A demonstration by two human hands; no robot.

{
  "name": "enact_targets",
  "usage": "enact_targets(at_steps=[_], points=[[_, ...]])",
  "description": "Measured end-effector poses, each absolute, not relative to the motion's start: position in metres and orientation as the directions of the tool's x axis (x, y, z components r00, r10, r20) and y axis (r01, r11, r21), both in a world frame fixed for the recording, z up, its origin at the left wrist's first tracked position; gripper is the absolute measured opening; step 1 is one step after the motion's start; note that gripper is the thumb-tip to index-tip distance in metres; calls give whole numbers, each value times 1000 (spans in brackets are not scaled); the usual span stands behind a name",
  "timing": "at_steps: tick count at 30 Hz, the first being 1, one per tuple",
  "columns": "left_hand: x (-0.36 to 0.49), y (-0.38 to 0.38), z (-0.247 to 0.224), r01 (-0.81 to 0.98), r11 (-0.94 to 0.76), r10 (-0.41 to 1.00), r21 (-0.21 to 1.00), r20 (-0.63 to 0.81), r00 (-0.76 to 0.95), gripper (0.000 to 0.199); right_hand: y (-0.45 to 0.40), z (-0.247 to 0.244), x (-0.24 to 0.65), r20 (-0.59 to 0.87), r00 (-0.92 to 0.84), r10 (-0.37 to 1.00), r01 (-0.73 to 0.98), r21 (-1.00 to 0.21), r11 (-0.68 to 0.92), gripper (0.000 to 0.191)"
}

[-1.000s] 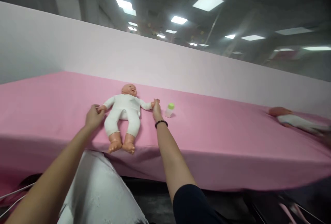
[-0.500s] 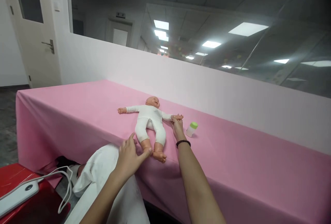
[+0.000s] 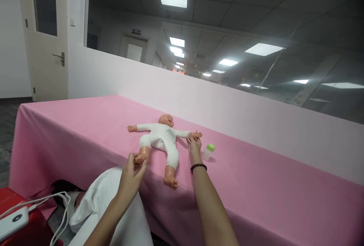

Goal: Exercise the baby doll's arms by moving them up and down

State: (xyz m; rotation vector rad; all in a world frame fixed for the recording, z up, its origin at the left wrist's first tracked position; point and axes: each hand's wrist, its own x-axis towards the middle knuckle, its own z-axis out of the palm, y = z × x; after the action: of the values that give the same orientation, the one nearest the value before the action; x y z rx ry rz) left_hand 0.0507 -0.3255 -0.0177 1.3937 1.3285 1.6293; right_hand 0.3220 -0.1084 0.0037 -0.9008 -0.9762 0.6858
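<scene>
Gripping the doll (image 3: 163,134) at two points, the person's hands work at the near side of the table (image 3: 85,124). The left hand (image 3: 132,176) has its thumb and fingers closed round the foot at the doll's seven o'clock, that smooth, rounded foot held between them. The right hand (image 3: 195,149) has its fingers closed on the outstretched wrist at the doll's three o'clock, just below its spread fingers; a dark, beaded-looking bracelet (image 3: 199,167) circles the person's own wrist.

The doll lies face up on the table, its bald, glossy head toward twelve o'clock, both arms flung wide and the legs parted. Its body is soft-looking white fabric; head, hands and lower legs are tan, shiny and moulded like plastic. The other foot points toward six o'clock, near the table's front edge.

A small bottle (image 3: 208,152), translucent with a rounded lime-green cap, stands at about four o'clock from the doll's body, just beside the right hand. Smooth pink cloth covers the table and drapes over its edge in loose folds. At eight o'clock in the view, a white, round-cornered device (image 3: 13,221) with thin white cables (image 3: 66,204) lies on a glossy red surface (image 3: 35,231).
</scene>
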Motion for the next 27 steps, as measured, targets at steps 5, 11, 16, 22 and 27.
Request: enact_targets(at_steps=[5, 11, 16, 22, 27], points=[[51, -282, 13, 248, -384, 836, 890, 448, -315, 36, -109, 9, 306, 522, 431, 736, 66, -832, 551, 72], [90, -214, 26, 445, -488, 799, 751, 589, -117, 36, -122, 7, 282, 799, 26, 601, 496, -532, 686, 44], [102, -203, 18, 497, -556, 787, 666, 614, 58, 33, -129, 10, 279, 755, -232, 614, 600, -385, 701, 36], [53, -251, -2, 232, -452, 739, 861, 507, -444, 25, -116, 10, 296, 573, 453, 683, 307, -820, 483, 58], [20, -298, -39, 369, -241, 773, 898, 407, -486, 26, -97, -6, 321, 246, 666, 704, 117, -967, 227, 62]])
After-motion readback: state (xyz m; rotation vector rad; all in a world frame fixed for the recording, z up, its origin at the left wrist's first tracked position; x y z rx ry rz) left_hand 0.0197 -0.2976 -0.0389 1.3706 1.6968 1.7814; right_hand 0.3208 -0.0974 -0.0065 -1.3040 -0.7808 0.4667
